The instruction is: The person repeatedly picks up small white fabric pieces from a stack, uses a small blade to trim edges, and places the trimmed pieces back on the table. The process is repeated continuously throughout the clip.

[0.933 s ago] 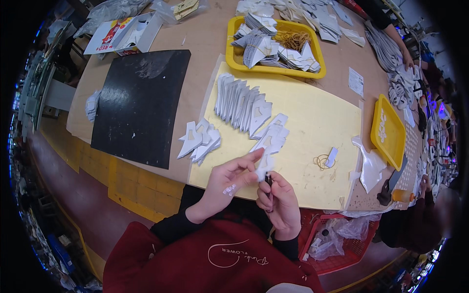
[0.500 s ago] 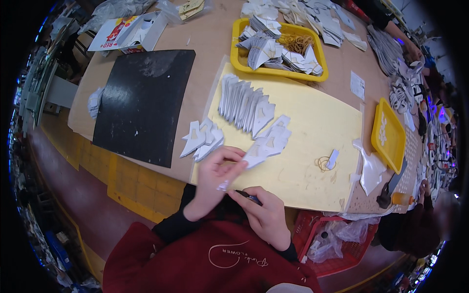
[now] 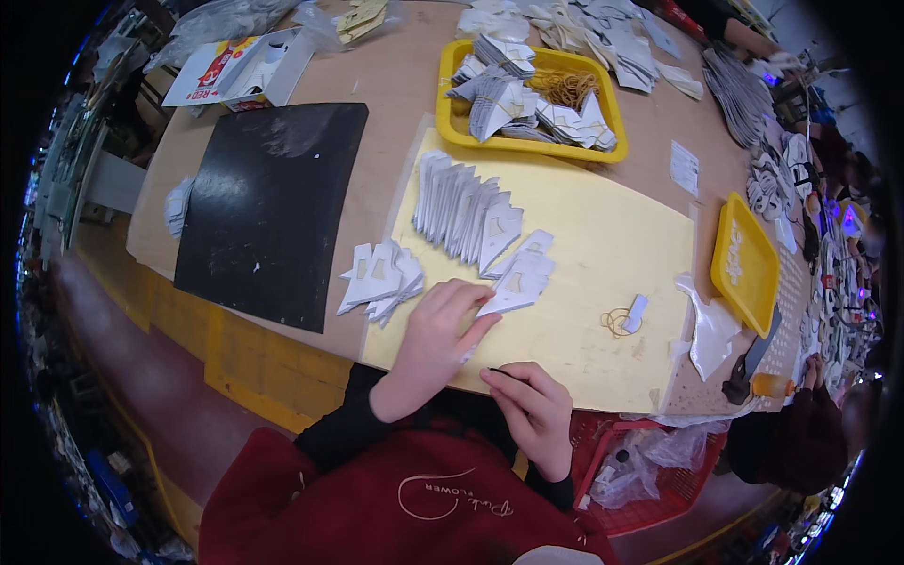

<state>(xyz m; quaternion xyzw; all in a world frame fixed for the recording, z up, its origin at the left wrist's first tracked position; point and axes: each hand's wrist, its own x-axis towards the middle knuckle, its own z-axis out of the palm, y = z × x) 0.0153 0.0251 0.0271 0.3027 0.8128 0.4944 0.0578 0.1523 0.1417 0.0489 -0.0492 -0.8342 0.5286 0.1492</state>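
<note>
White pieces [image 3: 521, 282] lie in a loose overlapping pile on the yellow sheet [image 3: 584, 363], mid-counter [image 3: 384, 132]. Left hand [image 3: 436, 334]: fingertips at the pile's near edge, thumb spread away from them. Right hand [image 3: 539, 410]: thumb and fingers pinching a small dark tool [image 3: 500, 373], mostly hidden, near the sheet's front edge. Long row of pieces [image 3: 461, 212] just behind the pile; smaller stack [image 3: 381, 278] to its left. Black mat [image 3: 273, 207] further left. Yellow tray [image 3: 616, 113] behind, holding banded bundles [image 3: 499, 105] and rubber bands [image 3: 573, 89].

Stacked pieces [image 3: 463, 209] on sheet [image 3: 603, 250], mat [image 3: 273, 212] left, tray [image 3: 527, 151] behind.
</note>
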